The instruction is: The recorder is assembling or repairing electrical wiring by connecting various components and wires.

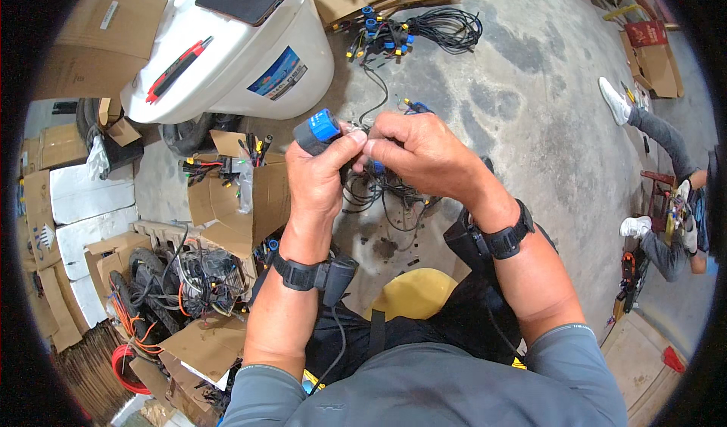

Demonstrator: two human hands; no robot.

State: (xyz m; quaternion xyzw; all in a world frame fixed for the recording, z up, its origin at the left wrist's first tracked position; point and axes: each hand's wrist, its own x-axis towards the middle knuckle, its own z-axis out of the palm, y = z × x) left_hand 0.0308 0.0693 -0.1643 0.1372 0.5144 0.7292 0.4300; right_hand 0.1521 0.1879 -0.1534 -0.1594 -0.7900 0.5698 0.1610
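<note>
Floor: grey concrete floor (522, 109), stained in patches, seen from above as we sit on a yellow stool (413, 291).
Our left hand: our left hand (318, 173) is closed around a dark grey cylindrical connector with a blue band (316, 130), which sticks up above the thumb.
Our right hand: our right hand (420, 154) meets the left, fingertips pinched together on a thin black wire beside the connector; we cannot tell exactly what sits between the fingertips.
Wire harness: a tangle of black wires (379, 192) hangs below both hands, just above our knees.
Open box: a brown cardboard box (235, 204) lies to our left, holding more wires with red and yellow ends.
Second bundle: a coil of black cable with blue and yellow plugs (413, 32) lies on the floor ahead, well apart from our hands.
White body: a large white moulded shell (227, 48) at upper left carries a rectangular blue and white sticker (277, 73) on its side, a dark flat panel on top, and a red and black tool.
Packaging: white foam blocks (83, 200) and flattened cardboard are stacked at far left.
Another person: someone in grey trousers and white shoes (651, 124) sits at far right.
</note>
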